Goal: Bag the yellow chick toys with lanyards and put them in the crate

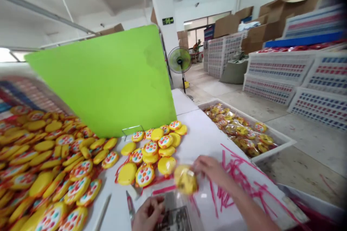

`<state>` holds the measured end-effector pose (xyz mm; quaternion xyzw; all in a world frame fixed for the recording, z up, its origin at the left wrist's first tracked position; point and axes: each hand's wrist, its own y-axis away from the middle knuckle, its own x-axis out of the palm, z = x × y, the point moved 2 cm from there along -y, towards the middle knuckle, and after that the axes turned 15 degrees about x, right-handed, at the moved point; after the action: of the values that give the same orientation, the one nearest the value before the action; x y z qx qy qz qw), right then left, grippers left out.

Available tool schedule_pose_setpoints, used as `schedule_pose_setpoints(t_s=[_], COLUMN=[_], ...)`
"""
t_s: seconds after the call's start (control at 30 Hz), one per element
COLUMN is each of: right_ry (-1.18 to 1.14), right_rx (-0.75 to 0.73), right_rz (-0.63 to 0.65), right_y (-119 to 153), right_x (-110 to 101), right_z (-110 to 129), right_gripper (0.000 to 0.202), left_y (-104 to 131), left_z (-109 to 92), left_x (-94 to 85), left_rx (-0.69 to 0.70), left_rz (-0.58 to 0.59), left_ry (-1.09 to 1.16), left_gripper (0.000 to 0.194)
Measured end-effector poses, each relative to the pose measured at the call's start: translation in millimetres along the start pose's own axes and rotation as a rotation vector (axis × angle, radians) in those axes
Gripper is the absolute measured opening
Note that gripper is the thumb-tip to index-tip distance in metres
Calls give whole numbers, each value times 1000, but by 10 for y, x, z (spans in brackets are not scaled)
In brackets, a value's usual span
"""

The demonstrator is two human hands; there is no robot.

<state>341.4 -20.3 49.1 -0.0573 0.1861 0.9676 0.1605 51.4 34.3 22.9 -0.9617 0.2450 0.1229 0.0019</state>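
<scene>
My right hand (207, 169) has its fingers pinched at the right edge of a yellow round toy (186, 180) in clear plastic, slightly blurred, above the white table. My left hand (150, 213) is low in the middle, its fingers curled together beside a stack of clear printed plastic bags (177, 220). What those fingers hold, if anything, cannot be made out. Just beyond both hands lies a group of yellow toys (151, 148), some showing white faces with coloured dots. A pen-like tool (130, 205) rests left of my left hand.
A large heap of yellow toys (45, 146) covers the left side. Pink strips (234, 177) are strewn at right. A white crate (282, 140) holds bagged toys beyond the table edge. A green board (108, 83) stands at the back, with a fan (179, 60) behind.
</scene>
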Motion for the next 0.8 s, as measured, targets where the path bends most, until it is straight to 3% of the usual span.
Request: schedule_pose_setpoints(t_s=[0.1,0.17,0.2,0.27,0.4,0.5,0.63,0.8], right_ry=[-169,-242,-226,-61,424,649,584,389], right_rx=[-102,-236,-281,-300,-186,-119,-109,-105], right_rz=[-505,-698,-722,-620,-211,-178,-230,-160], right_y=[-64,-95,-115,-177,-329,-437,-557,-572], right_x=[-608,-749,-713,-448,421,871,1055,961], right_z=[180,257,276,283,218,204,198,107], right_gripper=[34,42,43,40,38,45,57,60], left_y=[-3,14,21,24,-3,-22,-18,61], left_z=[-63,-117,-138,-163,-193,-216,-182,-111], left_x=[99,176,215,288,392,419,426,411], left_rx=[255,350,368,367,335,331,374,596], left_rz=[113,145,156,169,210,233,207,66], left_ry=[-294,-496,-581,-735,-978,-1058,-1086,-1034], left_gripper=[10,15,18,19,15,13,9,3])
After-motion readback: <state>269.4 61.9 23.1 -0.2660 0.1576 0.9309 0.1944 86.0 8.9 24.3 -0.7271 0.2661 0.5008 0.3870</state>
